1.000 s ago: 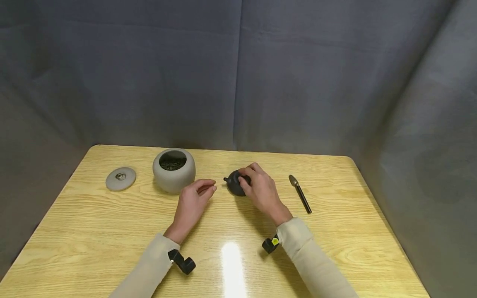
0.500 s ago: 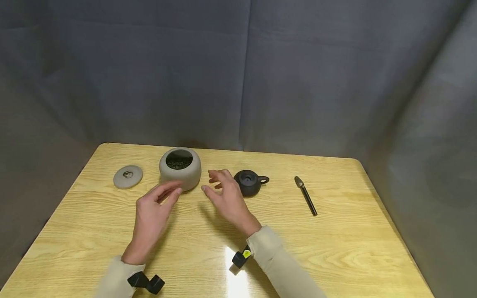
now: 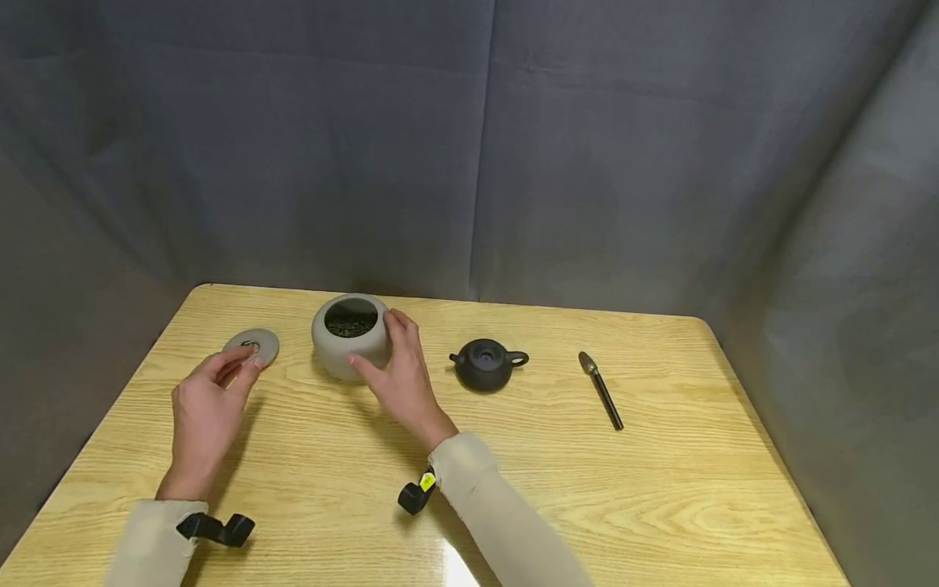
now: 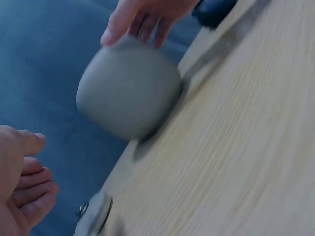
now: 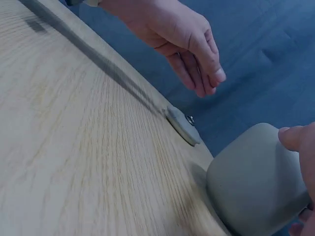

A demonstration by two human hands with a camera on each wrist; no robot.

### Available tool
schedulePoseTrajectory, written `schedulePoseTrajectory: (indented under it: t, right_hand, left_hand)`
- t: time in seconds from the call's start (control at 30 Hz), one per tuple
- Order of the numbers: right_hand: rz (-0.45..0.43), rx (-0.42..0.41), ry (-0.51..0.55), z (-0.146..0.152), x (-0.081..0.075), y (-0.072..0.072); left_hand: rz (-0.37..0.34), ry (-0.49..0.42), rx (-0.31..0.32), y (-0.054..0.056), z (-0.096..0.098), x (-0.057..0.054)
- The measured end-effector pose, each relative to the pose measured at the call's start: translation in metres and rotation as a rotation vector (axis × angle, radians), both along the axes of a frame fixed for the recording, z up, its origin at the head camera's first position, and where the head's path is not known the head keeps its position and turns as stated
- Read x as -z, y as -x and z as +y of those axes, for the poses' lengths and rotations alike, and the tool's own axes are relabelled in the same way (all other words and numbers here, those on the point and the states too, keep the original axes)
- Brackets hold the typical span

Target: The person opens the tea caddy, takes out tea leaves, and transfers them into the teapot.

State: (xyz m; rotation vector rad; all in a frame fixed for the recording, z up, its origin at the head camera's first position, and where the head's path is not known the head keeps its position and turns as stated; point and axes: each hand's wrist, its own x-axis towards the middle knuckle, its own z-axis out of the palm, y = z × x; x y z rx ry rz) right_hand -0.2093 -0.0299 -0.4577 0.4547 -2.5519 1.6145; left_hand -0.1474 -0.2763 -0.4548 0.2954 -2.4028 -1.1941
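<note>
A round grey jar (image 3: pixel 339 355) with dark loose contents stands at the back left. My right hand (image 3: pixel 405 383) holds it by the right side, thumb on the front and fingers at the rim. In the left wrist view the jar (image 4: pixel 129 87) hides part of those fingers. The flat grey lid (image 3: pixel 268 344), with a small metal ring on top, lies left of the jar. My left hand (image 3: pixel 209 416) hovers beside the lid, its thumb and fingers bent loosely. A gap shows between the left hand (image 5: pixel 189 46) and the lid (image 5: pixel 183 127) in the right wrist view.
A small dark teapot (image 3: pixel 482 373) without a lid on stands right of the jar, handle to the right. Farther right lies a spoon-like tool (image 3: pixel 603 395) with a metal head and black handle. A grey curtain (image 3: pixel 469 147) hangs behind the wooden table (image 3: pixel 660 489).
My right hand has left the teapot, now uncovered, and moved left onto the jar. My left hand has travelled left, past the jar, to the lid.
</note>
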Motion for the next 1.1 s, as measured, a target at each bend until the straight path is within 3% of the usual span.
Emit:
schedulePoseTrajectory:
  t: [0.27,0.47,0.73,0.87,1.1]
  right_hand:
    - [-0.043,0.049,0.036,-0.012,0.006,0.005]
    - [-0.06,0.055,0.044,-0.013,0.005,0.005]
    - [-0.072,0.047,0.037,-0.013,0.002,0.003]
    - [-0.082,0.044,0.044,-0.013,0.002,0.002]
    - [-0.074,0.045,0.048,-0.012,0.003,0.003]
  left_hand:
    - [-0.075,0.051,-0.053,0.022,-0.026,0.007]
    - [-0.102,0.124,-0.026,0.034,-0.032,0.016]
    - [-0.131,0.268,0.056,0.049,-0.037,0.028]
    - [-0.094,0.321,0.095,0.053,-0.038,0.033]
    - [-0.03,0.401,0.107,0.055,-0.04,0.034]
